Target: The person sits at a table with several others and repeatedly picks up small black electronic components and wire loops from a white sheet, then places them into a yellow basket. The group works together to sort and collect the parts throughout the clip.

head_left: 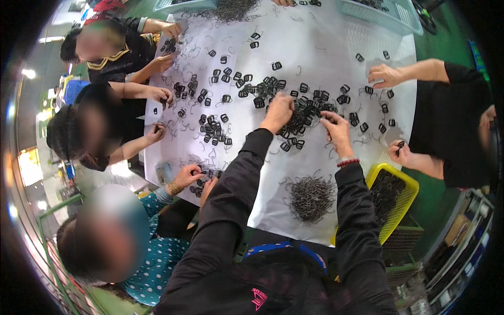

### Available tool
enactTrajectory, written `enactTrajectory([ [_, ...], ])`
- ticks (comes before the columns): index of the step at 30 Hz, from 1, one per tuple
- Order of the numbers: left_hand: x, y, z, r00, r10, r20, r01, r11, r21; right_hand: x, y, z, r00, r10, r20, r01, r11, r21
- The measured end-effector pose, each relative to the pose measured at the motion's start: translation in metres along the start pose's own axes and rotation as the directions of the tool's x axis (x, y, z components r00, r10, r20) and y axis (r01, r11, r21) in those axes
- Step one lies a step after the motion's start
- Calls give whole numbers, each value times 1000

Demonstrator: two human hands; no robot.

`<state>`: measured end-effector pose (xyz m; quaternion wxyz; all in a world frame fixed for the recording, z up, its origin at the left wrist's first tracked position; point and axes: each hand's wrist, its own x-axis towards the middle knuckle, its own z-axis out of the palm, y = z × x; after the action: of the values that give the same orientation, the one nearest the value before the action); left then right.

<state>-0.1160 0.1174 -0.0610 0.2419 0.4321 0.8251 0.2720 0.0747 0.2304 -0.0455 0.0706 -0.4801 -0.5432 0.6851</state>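
Small black plastic buckles lie in a loose pile (302,123) in the middle of the white-covered table (331,58). My left hand (280,113) is over the pile's near left side, its fingers curled closed; what they hold is hidden. At the pile's right edge, my right hand (337,131) has its thumb and fingertips pinched together among the buckles. Whatever is in that pinch is too small to name. Closer to me, a rounded heap of thin dark curved wire pieces (311,198) sits between my forearms.
Co-workers' hands handle small pieces along the left side; another person's hands (387,76) are at the right. A yellow basket (412,191) of dark pieces stands by my right forearm. Light-blue trays (413,21) lie at the far edge. Buckle clusters (211,128) and wires are scattered about.
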Motion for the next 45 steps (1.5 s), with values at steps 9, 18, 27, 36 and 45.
enactTrajectory([
  [9,-55,-2,-147,923,-352,156,381,782,-493,-30,51,50,947,-291,135,310,726,-614],
  [18,-87,-32,-191,918,-374,-133,101,543,-833,-36,102,70,907,-408,106,342,563,-752],
  [27,-71,-46,-95,952,-50,-302,189,871,453,-72,33,40,991,126,-38,-113,963,246],
  [36,-43,6,12,908,391,150,-408,741,534,-70,9,21,982,129,-134,-96,968,233],
  [45,-43,10,0,964,263,-20,-252,940,230,-58,36,-4,967,221,-125,-167,923,347],
])
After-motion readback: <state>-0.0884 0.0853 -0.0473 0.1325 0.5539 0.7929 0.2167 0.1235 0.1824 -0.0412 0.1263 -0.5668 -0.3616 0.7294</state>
